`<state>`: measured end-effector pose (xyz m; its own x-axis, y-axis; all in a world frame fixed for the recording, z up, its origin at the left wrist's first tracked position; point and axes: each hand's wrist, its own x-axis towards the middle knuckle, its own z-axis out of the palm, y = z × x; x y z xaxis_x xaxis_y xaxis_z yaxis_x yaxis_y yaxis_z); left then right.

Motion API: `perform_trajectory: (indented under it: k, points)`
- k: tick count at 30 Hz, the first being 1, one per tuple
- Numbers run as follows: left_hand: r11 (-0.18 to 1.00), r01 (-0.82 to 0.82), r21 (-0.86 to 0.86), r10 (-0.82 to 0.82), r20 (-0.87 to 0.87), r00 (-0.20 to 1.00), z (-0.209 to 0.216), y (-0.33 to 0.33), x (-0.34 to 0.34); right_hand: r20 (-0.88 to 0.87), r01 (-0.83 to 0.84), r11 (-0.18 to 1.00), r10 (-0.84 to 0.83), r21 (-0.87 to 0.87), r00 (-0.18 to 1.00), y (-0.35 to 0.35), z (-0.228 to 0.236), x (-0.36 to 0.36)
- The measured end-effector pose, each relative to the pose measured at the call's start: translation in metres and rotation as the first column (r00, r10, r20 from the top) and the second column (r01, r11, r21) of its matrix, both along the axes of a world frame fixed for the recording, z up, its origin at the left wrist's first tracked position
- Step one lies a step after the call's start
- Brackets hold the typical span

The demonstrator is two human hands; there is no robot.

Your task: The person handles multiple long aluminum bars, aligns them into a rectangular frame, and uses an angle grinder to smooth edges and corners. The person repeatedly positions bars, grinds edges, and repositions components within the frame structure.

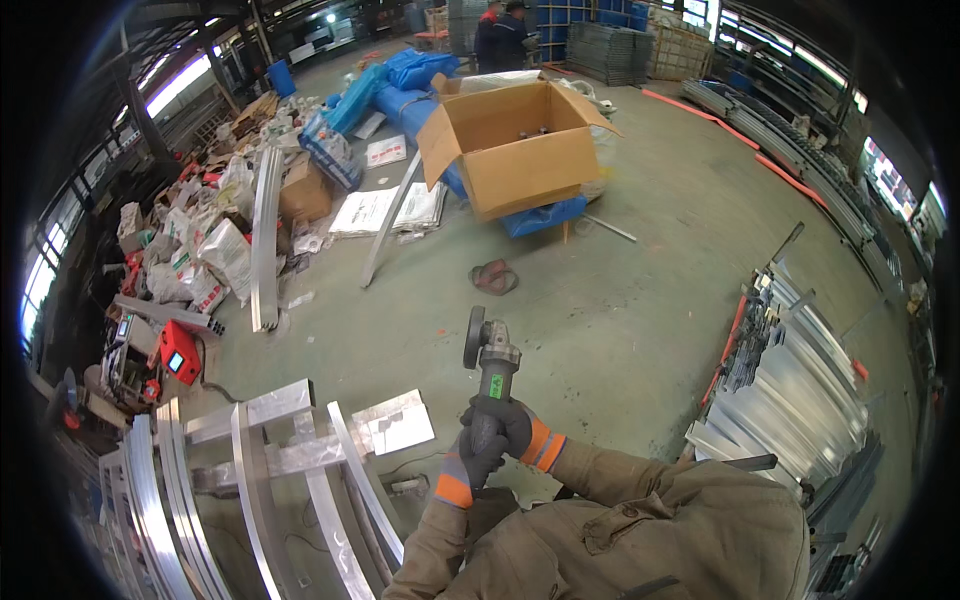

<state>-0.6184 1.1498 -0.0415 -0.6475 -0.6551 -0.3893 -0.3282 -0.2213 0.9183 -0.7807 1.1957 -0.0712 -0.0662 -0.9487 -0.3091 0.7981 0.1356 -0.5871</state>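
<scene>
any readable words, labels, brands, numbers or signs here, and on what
No text reads clearly.
Green label on the dark grey angle grinder: too small.
Red print on the flat white package: blurred.
Lit screen on the red boxy machine: too small.
Print on the crumpled white sacks: blurred.

Soft, even daylight fills the middle of the frame, while the roof and outer margins sink into gloom. Long white window strips at upper left and a slanted row of bright panes at upper right are blown out; a small round lamp glows at top centre. Glare streaks the shiny silver metal bars at lower left. Shade darkens the inside of the open brown cardboard box. The dark grey angle grinder looks fairly crisp; distant people are soft. Fisheye curvature bends straight edges toward a black rim.
</scene>
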Motion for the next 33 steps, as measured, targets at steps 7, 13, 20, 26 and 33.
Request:
perform_trajectory:
  k: [7, 13, 20, 26, 33]
  points:
    - [0.968, 0.147, 0.204, -0.121, -0.136, 0.983, -0.024, -0.078, 0.044, 0.133, 0.243, 0.964, -0.256, 0.109, 0.957, -0.084, -0.036, 0.010]
    - [0.976, 0.201, 0.084, -0.203, 0.012, 0.979, -0.044, -0.135, 0.059, 0.299, 0.100, 0.975, -0.037, -0.198, 0.953, -0.155, -0.065, 0.019]
    - [0.953, -0.070, 0.294, 0.095, -0.073, 0.993, -0.050, -0.159, 0.064, 0.284, -0.123, 0.983, 0.079, 0.139, 0.955, -0.236, -0.060, 0.006]
    - [0.973, 0.046, 0.225, -0.085, 0.171, 0.982, -0.089, -0.179, 0.068, 0.198, -0.252, 0.856, 0.179, 0.451, 0.964, -0.270, -0.112, 0.032]
    - [0.612, -0.790, -0.030, 0.753, 0.327, 0.571, -0.218, -0.141, 0.216, 0.217, -0.443, 0.750, 0.387, 0.490, 0.896, -0.328, -0.147, 0.038]
